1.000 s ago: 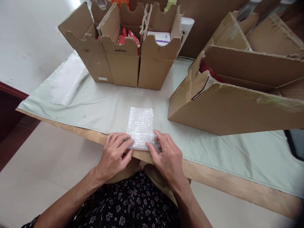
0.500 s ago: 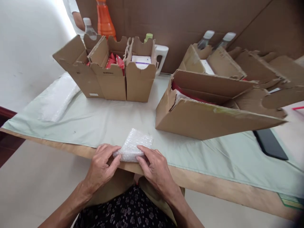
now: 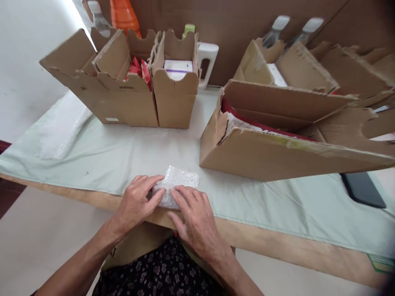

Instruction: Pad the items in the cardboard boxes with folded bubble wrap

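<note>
A small bubble-wrap sheet [image 3: 177, 181] lies folded over at the near edge of the table. My left hand [image 3: 137, 201] pinches its left end with thumb and fingers. My right hand [image 3: 193, 213] presses down on its near right part, fingers curled over the fold. Only the far half of the wrap shows beyond my fingers.
A pale green cloth [image 3: 129, 152] covers the table. Three open cardboard boxes [image 3: 173, 90] with packets stand at the back left, a large torn box [image 3: 277, 152] at right. A bubble-wrap stack [image 3: 60, 131] lies far left, a dark phone [image 3: 362, 189] far right. Bottles stand behind.
The flat bubble-wrap sheet has been folded up from its near end into a smaller bundle. Both hands moved over it. The view tilted up and shifted.
</note>
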Motion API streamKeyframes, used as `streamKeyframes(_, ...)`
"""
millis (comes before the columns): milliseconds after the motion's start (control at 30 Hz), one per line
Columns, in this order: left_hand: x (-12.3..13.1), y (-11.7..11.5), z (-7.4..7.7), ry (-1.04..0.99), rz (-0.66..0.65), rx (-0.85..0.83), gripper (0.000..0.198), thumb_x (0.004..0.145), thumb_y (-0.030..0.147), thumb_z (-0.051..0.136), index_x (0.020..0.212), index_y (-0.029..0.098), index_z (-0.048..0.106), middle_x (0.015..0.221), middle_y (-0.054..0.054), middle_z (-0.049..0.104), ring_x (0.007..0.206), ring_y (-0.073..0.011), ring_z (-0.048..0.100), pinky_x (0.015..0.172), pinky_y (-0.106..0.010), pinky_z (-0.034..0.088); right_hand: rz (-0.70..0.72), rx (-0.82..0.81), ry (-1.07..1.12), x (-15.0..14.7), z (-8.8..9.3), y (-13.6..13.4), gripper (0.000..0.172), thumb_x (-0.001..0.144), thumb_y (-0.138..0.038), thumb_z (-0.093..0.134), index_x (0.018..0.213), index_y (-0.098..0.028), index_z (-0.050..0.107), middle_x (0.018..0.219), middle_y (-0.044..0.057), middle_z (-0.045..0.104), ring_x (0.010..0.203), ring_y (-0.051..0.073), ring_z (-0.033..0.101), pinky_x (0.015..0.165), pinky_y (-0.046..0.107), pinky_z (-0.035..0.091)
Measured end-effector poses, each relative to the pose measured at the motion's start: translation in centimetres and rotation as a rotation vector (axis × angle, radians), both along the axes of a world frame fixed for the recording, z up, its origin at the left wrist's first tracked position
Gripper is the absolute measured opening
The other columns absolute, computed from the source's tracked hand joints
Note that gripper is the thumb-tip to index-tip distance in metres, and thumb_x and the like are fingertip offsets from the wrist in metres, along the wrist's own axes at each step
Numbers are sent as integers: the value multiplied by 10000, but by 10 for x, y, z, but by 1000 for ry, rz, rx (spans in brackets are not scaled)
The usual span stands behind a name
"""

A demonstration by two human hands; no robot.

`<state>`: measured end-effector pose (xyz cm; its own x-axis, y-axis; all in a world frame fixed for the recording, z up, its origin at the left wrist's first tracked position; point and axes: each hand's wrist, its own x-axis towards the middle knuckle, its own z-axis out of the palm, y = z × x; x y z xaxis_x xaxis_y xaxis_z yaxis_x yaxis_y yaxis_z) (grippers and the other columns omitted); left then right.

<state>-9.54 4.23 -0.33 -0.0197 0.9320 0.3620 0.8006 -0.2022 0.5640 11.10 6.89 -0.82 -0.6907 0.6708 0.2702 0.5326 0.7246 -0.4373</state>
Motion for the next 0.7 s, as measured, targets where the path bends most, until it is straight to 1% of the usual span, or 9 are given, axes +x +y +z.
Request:
streamKeyframes(67, 1, 3, 2, -63, 36, -15, 239, 965, 276, 646, 1166, 175, 729, 816, -23, 725, 722, -172, 650, 761, -329, 563, -41, 18, 70, -1, -6, 3, 304, 1022, -160, 536, 1307, -178, 641, 1258, 123, 737, 1130, 279, 658, 898, 424, 515)
streamKeyframes(133, 1, 0, 4, -205, 123, -39, 313, 956, 324, 663, 1229, 179, 710, 913, -44, 731, 815, -187, 674, 765, -326, 572, -108, 4, 196, 0, -9, 8, 250, 1045, -147, 509, 1224, -188, 679, 1147, 93, 775, 1025, 240, 697, 861, 391, 523)
streamKeyframes(233, 6, -17, 8, -584, 235, -136, 390, 984, 380, 638, 1324, 192, 672, 1076, -84, 733, 956, -207, 694, 778, -319, 594, -245, -91, 391, 4, -9, 12, 218, 1047, -176, 542, 1210, -205, 684, 1090, 61, 787, 972, 203, 723, 867, 355, 552)
streamKeyframes(300, 14, -28, 9, -902, 205, -310, 407, 971, 400, 672, 1319, 191, 678, 1150, -108, 743, 1003, -228, 709, 824, -348, 612, -298, -173, 474, 5, -6, 10, 204, 1034, -205, 578, 1210, -230, 680, 1086, 41, 783, 961, 190, 728, 862, 335, 569)
streamKeyframes(400, 32, -36, 9, -1319, 89, -532, 422, 873, 356, 789, 1246, 174, 712, 1170, -114, 758, 1065, -260, 708, 908, -373, 597, -235, -230, 541, 4, 2, -1, 162, 1003, -194, 606, 1142, -247, 670, 1110, 36, 766, 1005, 190, 719, 895, 342, 569)
streamKeyframes(467, 43, -36, 9, -1541, 52, -555, 404, 801, 268, 809, 1187, 178, 734, 1093, -83, 774, 1054, -251, 706, 934, -353, 569, -139, -200, 523, 4, 9, -9, 130, 966, -206, 645, 1091, -237, 661, 1254, 72, 728, 1143, 227, 683, 975, 392, 542)
streamKeyframes(567, 50, -35, 10, -1819, -3, -566, 531, 690, 175, 764, 1220, 195, 728, 1048, -55, 781, 1044, -249, 707, 952, -350, 549, -19, -197, 438, 8, 17, -15, 194, 964, -396, 681, 1055, -226, 664, 1485, 116, 602, 1308, 296, 594, 1035, 458, 496)
streamKeyframes(633, 50, -37, 11, -1955, -52, -557, 616, 693, 241, 759, 1303, 189, 692, 1150, -81, 769, 1142, -284, 688, 1012, -389, 532, 6, -227, 415, 10, 19, -14, 230, 1022, -454, 597, 1029, -233, 662, 1491, 103, 600, 1315, 288, 591, 1032, 455, 487)
streamKeyframes(700, 49, -40, 12, -2036, -80, -543, 682, 757, 406, 763, 1385, 173, 638, 1296, -120, 723, 1275, -327, 633, 1089, -437, 494, -10, -208, 424, 9, 18, -12, 142, 1045, -363, 572, 1012, -243, 641, 1382, 76, 673, 1256, 253, 628, 1006, 425, 487)
